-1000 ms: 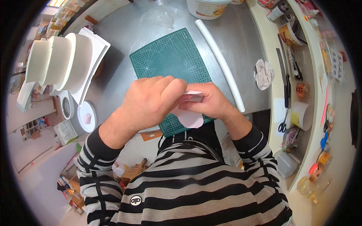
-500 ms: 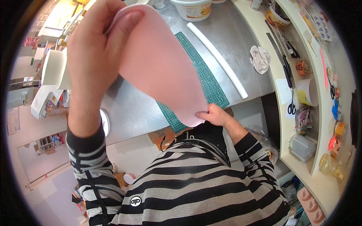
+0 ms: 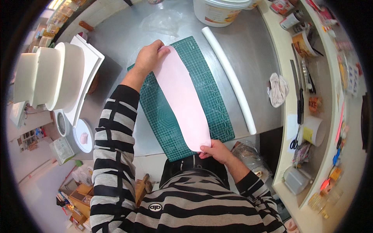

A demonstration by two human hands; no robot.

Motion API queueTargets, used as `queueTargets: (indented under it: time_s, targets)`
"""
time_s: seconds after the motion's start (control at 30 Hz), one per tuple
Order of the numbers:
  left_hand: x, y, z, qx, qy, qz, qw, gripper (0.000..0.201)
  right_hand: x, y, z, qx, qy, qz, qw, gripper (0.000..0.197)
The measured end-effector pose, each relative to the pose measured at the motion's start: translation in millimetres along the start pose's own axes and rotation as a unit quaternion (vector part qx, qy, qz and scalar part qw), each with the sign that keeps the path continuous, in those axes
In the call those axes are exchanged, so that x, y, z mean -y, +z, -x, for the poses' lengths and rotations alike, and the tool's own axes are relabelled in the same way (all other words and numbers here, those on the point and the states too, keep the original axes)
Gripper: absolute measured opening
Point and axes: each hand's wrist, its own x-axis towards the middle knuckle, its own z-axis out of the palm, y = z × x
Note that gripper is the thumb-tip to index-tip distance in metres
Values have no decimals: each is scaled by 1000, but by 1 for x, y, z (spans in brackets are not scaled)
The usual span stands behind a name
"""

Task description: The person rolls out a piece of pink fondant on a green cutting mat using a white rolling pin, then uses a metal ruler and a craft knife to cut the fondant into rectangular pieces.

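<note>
A long, thin pink sheet, like rolled fondant, stretches over the green cutting mat. Its far end is pinched between the thumb and fingers of my left hand. At the near end, by the table's front edge, my right hand grips the rounded corner between thumb and fingers. The sheet runs slantwise across the mat; whether its middle touches the mat I cannot tell. To the right of the mat a white rolling pin lies on the metal table.
A white tiered cake form stands on a white board at the left. A white bucket is at the back, a crumpled cloth at the right. Along the right side a shelf holds knives and black scissors. A round white plate sits at the left.
My left hand has come down from high up at the left, lowering the sheet over the mat. My right hand still holds the near end. The view has shifted.
</note>
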Motion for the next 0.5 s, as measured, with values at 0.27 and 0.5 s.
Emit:
queueTargets:
  time_s: [0.27,0.5]
  targets:
    - [15,28,-7,30,-13,-48,998,33,28,-5,-4,10,114,30,993,32]
    - [13,38,2,-100,85,-123,984,28,39,-5,3,-29,185,172,967,36]
